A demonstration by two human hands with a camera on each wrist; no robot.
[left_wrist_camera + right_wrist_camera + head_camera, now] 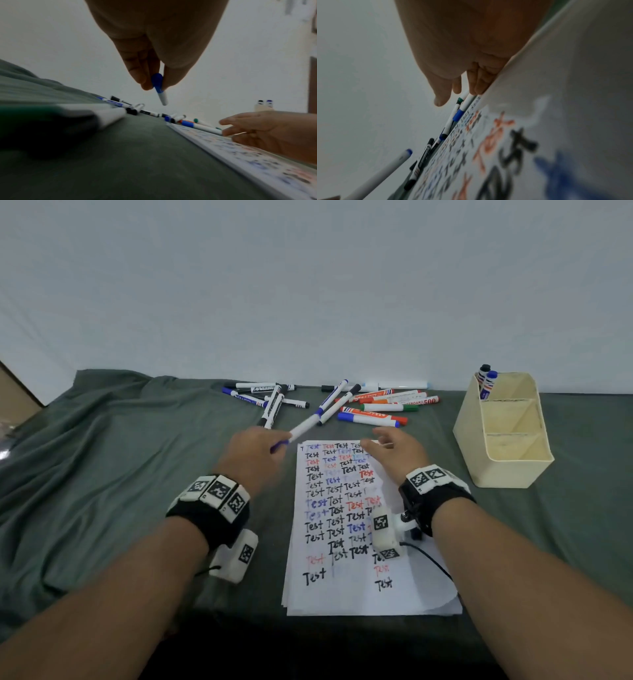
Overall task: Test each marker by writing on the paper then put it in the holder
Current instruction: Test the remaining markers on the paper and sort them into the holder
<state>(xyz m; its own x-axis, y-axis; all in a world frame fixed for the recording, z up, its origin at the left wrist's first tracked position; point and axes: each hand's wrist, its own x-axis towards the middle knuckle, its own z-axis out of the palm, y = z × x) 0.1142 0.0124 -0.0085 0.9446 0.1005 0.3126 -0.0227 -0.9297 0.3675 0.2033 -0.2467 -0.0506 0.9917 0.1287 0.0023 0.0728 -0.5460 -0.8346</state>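
My left hand [251, 455] is pinching a blue-capped marker [300, 430] by its cap end, fingers [145, 79] and thumb closing on the blue cap, the white barrel pointing away toward the wall. It is hovering over the green cloth [102, 474] just left of the paper [359, 594].

My right hand [399, 453] is lying over the top right part of the paper, fingers loosely spread and gripping nothing. In the right wrist view the fingertips [477, 86] are sitting just beside a blue-capped marker lying past the paper's far edge; whether they are touching it I cannot tell.

The paper is showing rows of "Test" in black, blue and red.

A loose scatter of markers [376, 405] is lying on the cloth beyond the paper, near the wall; caps black, blue, green, orange-red.

The cream holder [513, 470] is standing to the right, well apart from both hands. Its far compartment is carrying two upright markers [488, 385], one black-capped, one blue-capped.
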